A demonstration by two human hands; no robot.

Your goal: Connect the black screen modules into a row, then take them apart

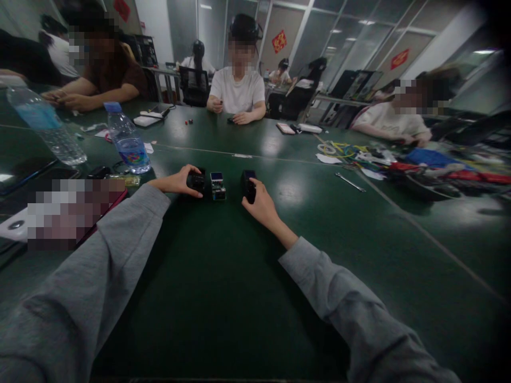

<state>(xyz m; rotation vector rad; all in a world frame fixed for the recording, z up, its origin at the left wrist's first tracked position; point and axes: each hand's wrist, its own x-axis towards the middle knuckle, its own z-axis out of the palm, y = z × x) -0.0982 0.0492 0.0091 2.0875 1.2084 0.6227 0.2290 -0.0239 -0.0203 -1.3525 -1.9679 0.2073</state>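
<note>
My left hand (181, 182) grips a small black plastic casing (197, 181) at the table's middle, thumb in front and fingers behind. Just right of it stands a small circuit board (218, 187) with a little screen at its top, touched by neither hand. On the other side of the board, my right hand (261, 202) is closed around a black box-shaped piece (248, 183) with a dark top face. What lies inside either black piece is too dark to make out.
On the left are two water bottles (130, 141), a phone (51, 175) and a dark red-edged item (107, 205). A wrench (350, 182) lies to the right, before a heap of cables (383, 157). Several people sit around the green table (223, 298).
</note>
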